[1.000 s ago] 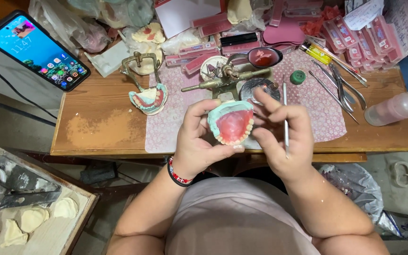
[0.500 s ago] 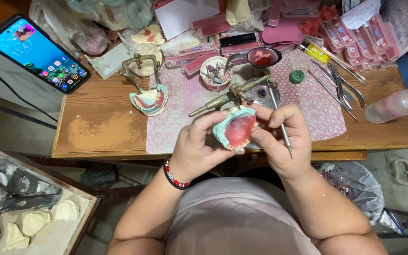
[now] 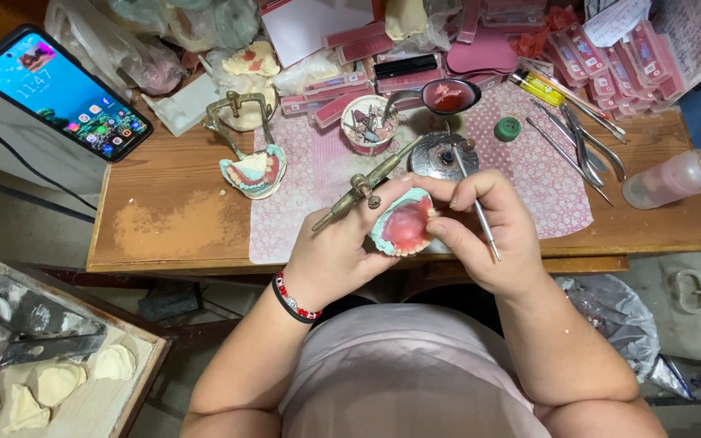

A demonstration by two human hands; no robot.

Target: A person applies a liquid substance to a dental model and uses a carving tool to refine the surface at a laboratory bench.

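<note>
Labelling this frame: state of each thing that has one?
left hand: shut on denture model
right hand: shut on metal tool
denture model: held above desk edge, pink side up
metal tool: upright, tilted
phone: screen lit
articulator: on desk, holding a model
plastic bottle: lying down

My left hand (image 3: 336,255) is raised, palm toward me, fingers curled in a grip, beaded band on the wrist. My right hand (image 3: 488,231) sits close beside it, thumb and fingers pinched. Forearms angle inward.
</note>
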